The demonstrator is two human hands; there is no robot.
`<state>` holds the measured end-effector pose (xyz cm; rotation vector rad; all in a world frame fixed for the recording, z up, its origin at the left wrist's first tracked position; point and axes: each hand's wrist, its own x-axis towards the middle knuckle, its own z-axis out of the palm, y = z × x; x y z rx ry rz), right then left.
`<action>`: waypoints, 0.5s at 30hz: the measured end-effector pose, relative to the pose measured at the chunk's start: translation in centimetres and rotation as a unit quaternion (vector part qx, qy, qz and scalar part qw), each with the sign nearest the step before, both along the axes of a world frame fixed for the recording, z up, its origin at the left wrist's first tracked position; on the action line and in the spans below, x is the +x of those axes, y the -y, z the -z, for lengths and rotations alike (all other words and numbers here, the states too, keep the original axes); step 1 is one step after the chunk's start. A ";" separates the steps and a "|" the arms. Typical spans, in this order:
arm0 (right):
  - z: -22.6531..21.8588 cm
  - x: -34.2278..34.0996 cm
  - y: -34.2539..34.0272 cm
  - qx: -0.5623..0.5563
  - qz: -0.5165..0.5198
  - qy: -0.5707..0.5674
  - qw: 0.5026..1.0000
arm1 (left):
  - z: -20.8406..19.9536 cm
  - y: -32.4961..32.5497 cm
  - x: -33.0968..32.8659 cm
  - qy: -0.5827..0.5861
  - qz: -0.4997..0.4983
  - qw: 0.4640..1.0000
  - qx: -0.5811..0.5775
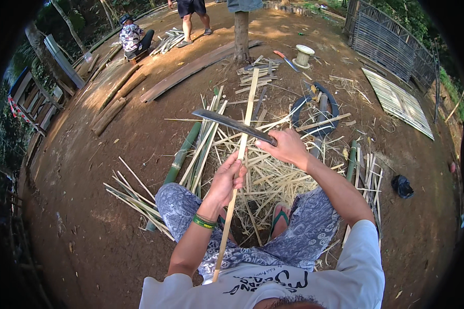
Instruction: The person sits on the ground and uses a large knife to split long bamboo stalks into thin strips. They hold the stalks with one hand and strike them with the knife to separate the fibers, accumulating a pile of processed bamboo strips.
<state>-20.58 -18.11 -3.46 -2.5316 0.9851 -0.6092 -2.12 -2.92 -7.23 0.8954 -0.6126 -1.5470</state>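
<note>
My left hand (226, 180) is closed around a long pale bamboo strip (250, 101), which runs from near my waist up and away in front of me. In my right hand (290, 148) is the handle of a machete (217, 118). Its dark blade points left and lies across the strip, beyond my left hand; whether the edge bites into the strip I cannot tell. Beneath both hands, a heap of bamboo shavings (273, 177) covers the ground between my sandalled feet.
A green bamboo pole (183, 153) and split strips (131, 198) lie at my left, with more strips (368, 180) at my right. Ahead are a black tyre (336, 110), a saw (287, 61), a white spool (304, 55) and a tree trunk (241, 38). Two people are farther off.
</note>
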 end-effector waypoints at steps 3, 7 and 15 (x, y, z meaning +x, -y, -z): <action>-0.5 0.3 -1.8 -0.020 -0.037 -0.025 0.999 | -0.5 0.4 0.0 -0.040 -0.013 0.999 -0.005; 0.3 0.4 -2.6 -0.110 -0.083 -0.016 0.990 | -1.0 0.9 -0.1 -0.050 -0.009 0.998 -0.034; -0.1 0.3 -2.0 -0.142 -0.057 0.002 0.988 | -0.4 0.1 0.9 -0.113 0.052 0.992 -0.019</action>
